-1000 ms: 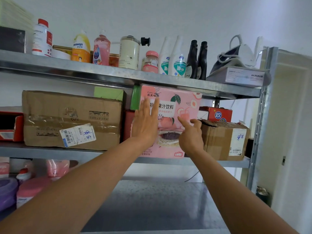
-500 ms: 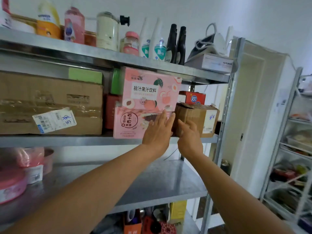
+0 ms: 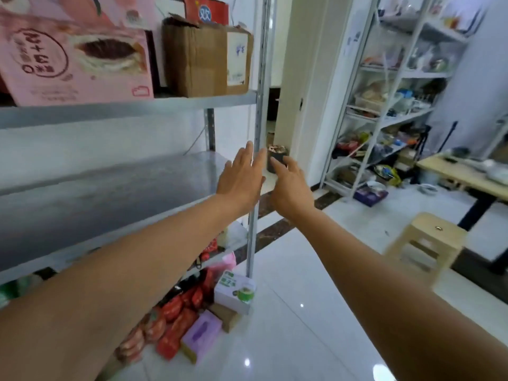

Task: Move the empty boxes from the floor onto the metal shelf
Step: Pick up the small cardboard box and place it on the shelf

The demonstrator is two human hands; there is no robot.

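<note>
The pink box [image 3: 74,61] stands on the metal shelf [image 3: 132,107] at the upper left, beside a brown cardboard box [image 3: 206,59]. Both my hands hang in the air in front of the shelf's right upright post, well below the pink box. My left hand [image 3: 242,180] has straight fingers and holds nothing. My right hand [image 3: 291,185] is beside it, fingers loosely spread and empty. On the floor by the post lie a white and green box [image 3: 235,291], a purple box [image 3: 202,335] and red packets [image 3: 170,323].
A bare steel shelf board [image 3: 110,193] lies below the boxes. A second rack [image 3: 390,86] full of goods stands at the right. A wooden stool [image 3: 428,243] and a wooden table [image 3: 464,174] are on the glossy tiled floor. A dark bin [image 3: 277,158] sits behind the post.
Both hands have left the pink box and dropped lower and to the right. My view has swung right and down toward the floor.
</note>
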